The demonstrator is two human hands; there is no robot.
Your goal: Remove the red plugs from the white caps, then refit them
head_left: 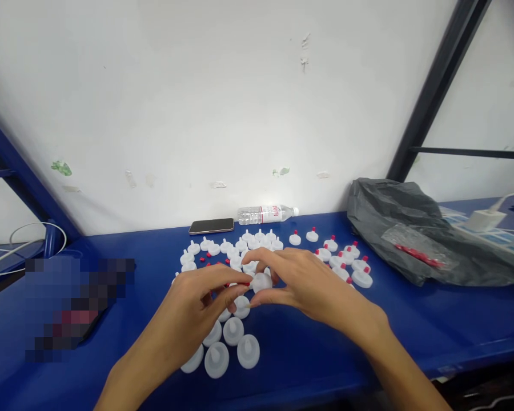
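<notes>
My right hand (pixel 302 277) is closed round the rim of a white nozzle cap (pixel 262 282), tilted so its spout points left. Between the thumb and forefinger of my left hand (pixel 197 294) is a small red tip (pixel 247 283), meeting the end of that spout. Under and around my hands stand several white nozzle caps with bare spouts, such as a near cap (pixel 248 351). Loose red tips (pixel 208 255) lie among the farther ones, partly hidden by my left hand. To the right, several white caps with red tips (pixel 362 277) stand in a group.
Along the wall lie a black-screened phone (pixel 211 226) and a clear plastic bottle (pixel 265 214) on its side. A grey plastic bag (pixel 394 228) at right carries a clear packet of red pieces (pixel 420 254). A blurred-out object (pixel 79 311) lies on the blue table (pixel 308 354) at left.
</notes>
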